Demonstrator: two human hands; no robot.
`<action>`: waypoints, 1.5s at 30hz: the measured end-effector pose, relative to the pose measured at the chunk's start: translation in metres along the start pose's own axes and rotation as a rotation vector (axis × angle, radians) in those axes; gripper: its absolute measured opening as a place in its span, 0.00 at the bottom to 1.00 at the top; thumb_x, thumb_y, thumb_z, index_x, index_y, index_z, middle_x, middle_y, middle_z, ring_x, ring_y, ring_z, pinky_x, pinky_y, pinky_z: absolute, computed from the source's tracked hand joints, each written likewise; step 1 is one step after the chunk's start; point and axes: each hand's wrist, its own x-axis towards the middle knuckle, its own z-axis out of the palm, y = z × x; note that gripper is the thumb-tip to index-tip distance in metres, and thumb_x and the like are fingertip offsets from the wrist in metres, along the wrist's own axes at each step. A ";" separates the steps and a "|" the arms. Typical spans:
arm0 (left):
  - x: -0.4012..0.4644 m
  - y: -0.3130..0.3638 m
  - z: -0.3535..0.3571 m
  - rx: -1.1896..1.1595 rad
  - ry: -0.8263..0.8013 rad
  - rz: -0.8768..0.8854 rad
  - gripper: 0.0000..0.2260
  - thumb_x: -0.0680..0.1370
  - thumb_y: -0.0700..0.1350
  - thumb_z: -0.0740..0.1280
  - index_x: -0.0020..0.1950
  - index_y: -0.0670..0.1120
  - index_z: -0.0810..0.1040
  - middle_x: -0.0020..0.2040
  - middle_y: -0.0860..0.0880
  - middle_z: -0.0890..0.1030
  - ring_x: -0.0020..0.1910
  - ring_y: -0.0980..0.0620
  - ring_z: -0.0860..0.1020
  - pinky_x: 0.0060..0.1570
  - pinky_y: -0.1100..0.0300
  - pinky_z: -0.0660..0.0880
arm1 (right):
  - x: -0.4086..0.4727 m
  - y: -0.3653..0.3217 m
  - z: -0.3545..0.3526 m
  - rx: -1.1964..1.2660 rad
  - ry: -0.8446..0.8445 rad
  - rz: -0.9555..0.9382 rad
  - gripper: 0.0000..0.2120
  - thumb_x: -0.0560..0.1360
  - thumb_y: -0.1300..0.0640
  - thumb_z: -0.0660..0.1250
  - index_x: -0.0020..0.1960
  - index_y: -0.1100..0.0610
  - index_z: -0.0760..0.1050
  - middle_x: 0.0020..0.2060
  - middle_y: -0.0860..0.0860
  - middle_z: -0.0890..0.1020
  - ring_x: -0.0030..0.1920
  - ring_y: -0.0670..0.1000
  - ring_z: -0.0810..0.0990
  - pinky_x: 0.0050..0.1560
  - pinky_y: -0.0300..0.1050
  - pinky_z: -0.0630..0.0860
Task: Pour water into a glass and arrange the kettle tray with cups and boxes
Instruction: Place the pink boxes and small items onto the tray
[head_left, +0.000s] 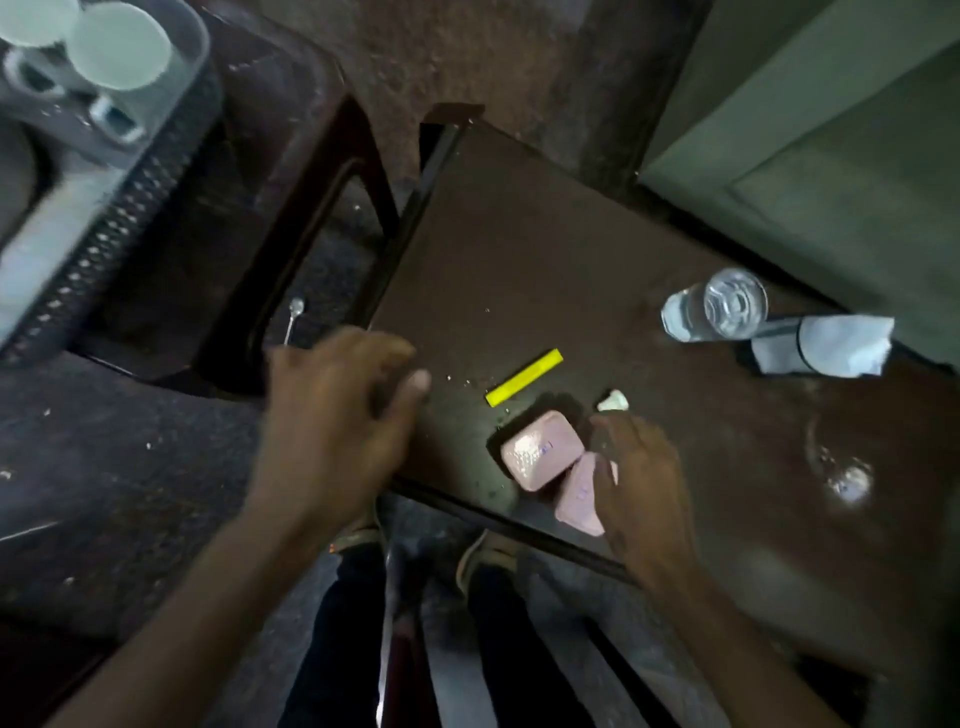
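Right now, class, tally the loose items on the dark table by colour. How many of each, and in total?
Pink boxes: 2
Yellow stick sachet: 1
Clear drinking glasses: 2
White scrap: 1
Total: 6

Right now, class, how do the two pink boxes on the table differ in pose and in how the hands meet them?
1. The left pink box lies flat, its whole lid showing; the right pink box is tilted and partly hidden.
2. No hand touches the left pink box; the right hand grips the right pink box.
3. The right pink box sits nearer the table edge.

Both are pink, rounded, and touch each other.
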 end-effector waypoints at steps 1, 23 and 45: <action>-0.006 0.015 0.022 -0.053 -0.073 -0.025 0.09 0.79 0.55 0.71 0.55 0.53 0.81 0.49 0.56 0.82 0.46 0.51 0.83 0.52 0.44 0.80 | -0.004 0.013 0.002 0.015 -0.004 0.028 0.18 0.71 0.72 0.70 0.61 0.64 0.82 0.55 0.62 0.84 0.55 0.67 0.82 0.58 0.58 0.76; -0.027 0.075 0.123 -0.384 0.064 -0.790 0.05 0.74 0.45 0.76 0.49 0.48 0.86 0.44 0.49 0.88 0.47 0.47 0.85 0.47 0.58 0.74 | 0.036 -0.036 0.011 0.252 0.132 0.063 0.14 0.79 0.64 0.67 0.62 0.56 0.84 0.54 0.58 0.87 0.53 0.62 0.84 0.48 0.45 0.66; 0.082 -0.120 -0.144 -0.369 0.678 -0.961 0.06 0.75 0.42 0.76 0.51 0.44 0.89 0.47 0.43 0.88 0.50 0.43 0.86 0.52 0.53 0.82 | 0.137 -0.427 0.006 -0.050 0.070 -0.738 0.06 0.78 0.63 0.65 0.55 0.59 0.77 0.51 0.61 0.81 0.51 0.67 0.81 0.42 0.53 0.72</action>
